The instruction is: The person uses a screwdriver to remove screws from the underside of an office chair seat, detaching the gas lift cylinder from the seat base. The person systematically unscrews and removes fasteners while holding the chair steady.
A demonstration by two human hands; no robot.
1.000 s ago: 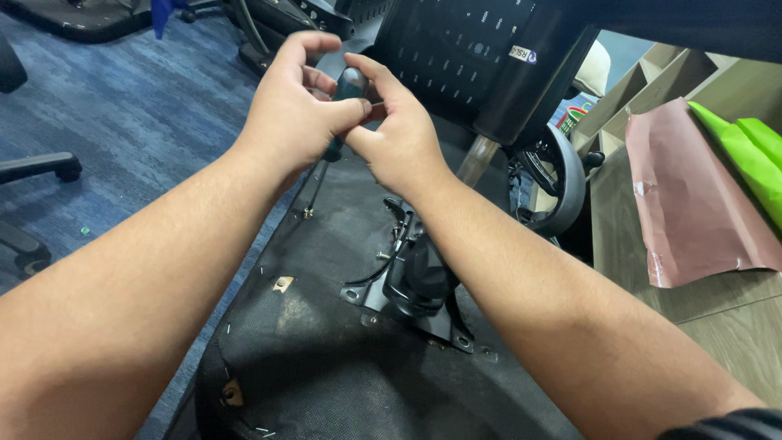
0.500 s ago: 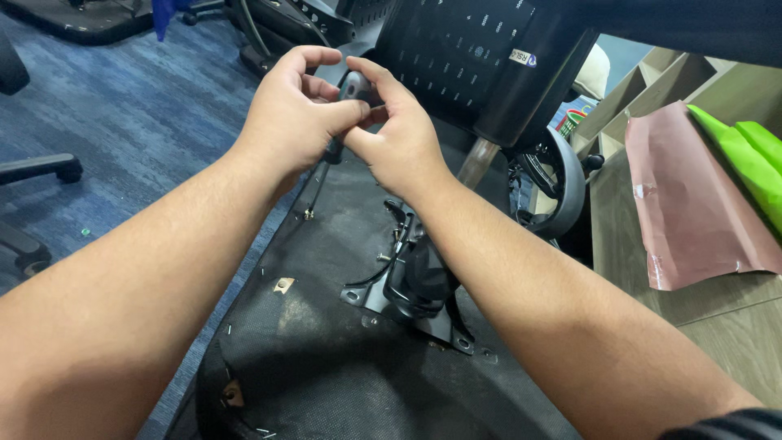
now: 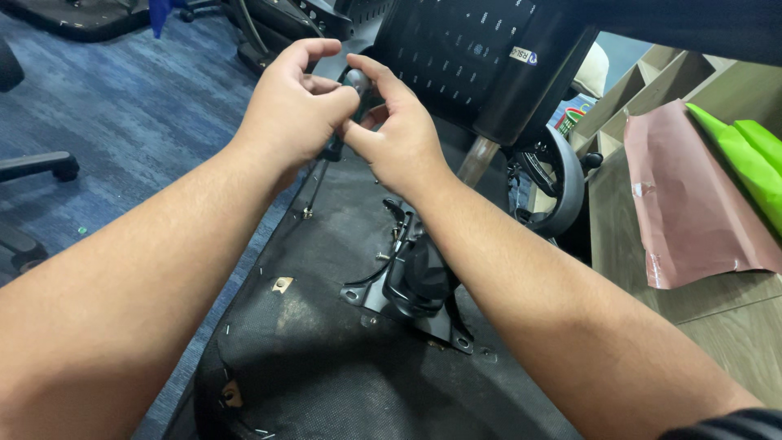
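An upturned office chair seat (image 3: 326,350) lies in front of me, black fabric underside up, with a black metal tilt mechanism (image 3: 415,285) bolted to its middle. A screwdriver (image 3: 352,85) with a dark green handle stands nearly upright, its thin shaft reaching down to a screw (image 3: 307,213) at the seat's left edge. My left hand (image 3: 289,110) wraps the handle from the left. My right hand (image 3: 395,134) pinches the handle's top from the right. Both hands hide most of the handle.
The chair's black mesh backrest (image 3: 481,57) rises behind my hands, an armrest (image 3: 562,179) to its right. A wooden desk (image 3: 717,310) on the right carries pink paper (image 3: 692,195) and green paper (image 3: 749,155). Blue carpet (image 3: 122,122) and another chair's wheeled base (image 3: 41,167) lie to the left.
My fingers have shifted slightly around the screwdriver handle, which has turned a little; the hands stay in the same spot over the seat's left edge.
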